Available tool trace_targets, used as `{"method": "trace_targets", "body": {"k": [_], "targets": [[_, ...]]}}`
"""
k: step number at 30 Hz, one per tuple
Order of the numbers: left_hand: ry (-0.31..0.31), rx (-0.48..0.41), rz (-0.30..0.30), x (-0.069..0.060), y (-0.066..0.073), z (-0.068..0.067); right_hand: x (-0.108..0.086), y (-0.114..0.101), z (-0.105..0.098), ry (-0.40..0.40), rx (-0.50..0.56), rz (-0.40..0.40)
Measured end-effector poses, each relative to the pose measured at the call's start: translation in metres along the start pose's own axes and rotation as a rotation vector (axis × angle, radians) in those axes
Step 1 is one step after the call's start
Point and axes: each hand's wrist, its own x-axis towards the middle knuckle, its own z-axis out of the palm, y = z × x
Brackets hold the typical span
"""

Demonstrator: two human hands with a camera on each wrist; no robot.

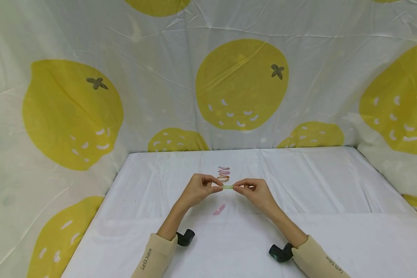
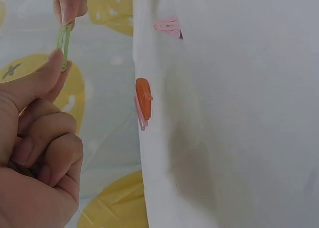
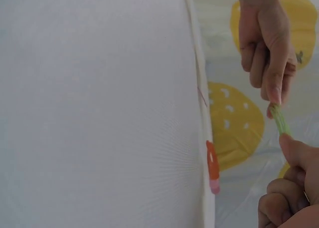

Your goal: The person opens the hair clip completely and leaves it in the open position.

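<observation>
A light green snap hair clip is held up above the table between both hands. My left hand pinches one end of it between thumb and forefinger, the other fingers curled in. At the opposite end, my right hand pinches it the same way. In the left wrist view the green clip shows its narrow open slot. Just behind the hands lie an orange clip and pink clips in a short column. Nearer to me, below the hands, rests a single pink clip.
The white cloth-covered table reaches back to a hanging curtain printed with yellow lemons. More of the curtain stands on the left and right sides. Black wrist mounts stick out from both sleeves.
</observation>
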Motion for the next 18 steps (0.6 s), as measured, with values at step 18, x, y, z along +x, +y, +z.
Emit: {"method": "trace_targets", "body": {"k": [18], "targets": [[0.087,0.260,-0.030,0.008,-0.012,0.004,0.018,0.005,0.002,-0.080,-0.195,0.025]]}}
